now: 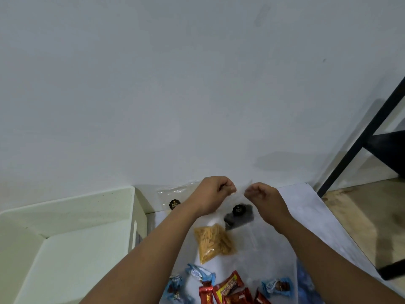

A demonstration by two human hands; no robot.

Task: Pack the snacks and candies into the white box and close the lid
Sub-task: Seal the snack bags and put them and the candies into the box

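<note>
Both hands pinch the top of a clear bag of yellow snack sticks [213,241] — left hand [213,195] and right hand [264,199] closed on its mouth. The white box [65,249] sits open at left, candies [228,286] loose on the worktop. Sealing well likely means pressing evenly along the strip — air squeezed out first.

Bare forearms, no sleeves or jewellery, on left hand [210,194] and right hand [266,202].

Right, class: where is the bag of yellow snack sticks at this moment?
In the head view, the bag of yellow snack sticks lies on the table between the forearms, right of the white box, beyond the wrapped candies.
</note>
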